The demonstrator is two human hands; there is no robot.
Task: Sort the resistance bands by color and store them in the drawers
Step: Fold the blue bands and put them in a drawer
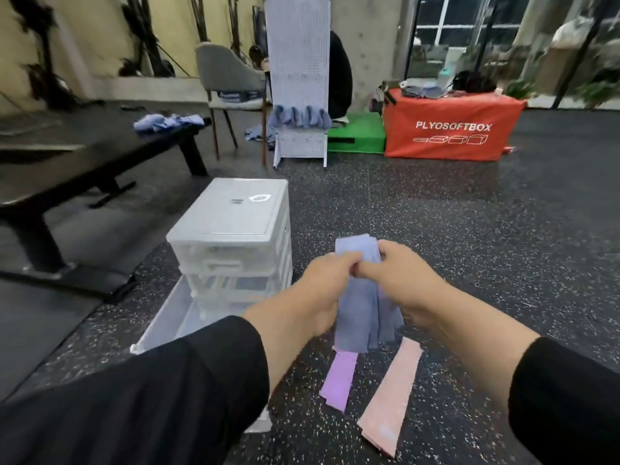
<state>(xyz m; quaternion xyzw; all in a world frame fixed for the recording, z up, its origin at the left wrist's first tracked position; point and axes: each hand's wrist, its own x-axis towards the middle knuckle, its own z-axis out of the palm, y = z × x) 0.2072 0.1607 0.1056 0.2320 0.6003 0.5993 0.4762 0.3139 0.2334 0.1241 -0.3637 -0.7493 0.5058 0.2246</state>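
— Blue bands, where are they?
— A bunch of blue bands (360, 307) hangs just right of the white drawer unit (231, 236), gripped by both hands. Left hand (322, 290) and right hand (402, 280) curl their fingers round its upper part, touching each other.
— And the others?
— A purple band (339, 380) and a pink band (391, 397) lie on the speckled floor (469, 246), right of the unit's pulled-out bottom drawer (167, 317).

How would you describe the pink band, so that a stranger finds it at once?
Start from the white drawer unit and look right, to the speckled floor below both hands. Two bands lie there; the pink band is the right-hand one, longer and paler than the purple band.
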